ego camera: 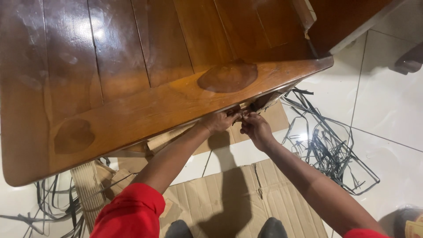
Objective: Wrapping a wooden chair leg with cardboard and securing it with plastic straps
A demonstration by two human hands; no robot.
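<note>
Both hands up at the near long edge of the glossy brown wooden desk (pixel 145 83), side by side, almost touching.

Left hand (pixel 220 120) pressed against the underside of the edge, fingers curled shut, pinching a small dark strip end (pixel 243 115) just under the rim. Right hand (pixel 254 128) a touch lower and further right, fingers bent up toward the same spot; whether gripping the strip or only steadying it, cannot tell, fingertips hidden against the wood. Strip itself straight ahead of the hands and slightly above, tucked beneath the overhang, with both hands about equally close, the left marginally nearer. Too small and shadowed to tell its long axis.

Desk edge running on a slant, low at left, rising toward the far right corner, planks running away from the viewer, two darker oval patches on the near board.

Below, flattened tan corrugated cardboard sheets (pixel 264 194) spread on the white tiled floor (pixel 387 105), another piece of cardboard wedged just under the desk edge behind the hands. Loose tangle of dark plastic packing straps (pixel 328 147) on the tiles, right of the right forearm, well apart from the fingers. More of the same straps at lower left by the desk corner. No containers in sight. Red sleeves (pixel 132 211) at the bottom.
</note>
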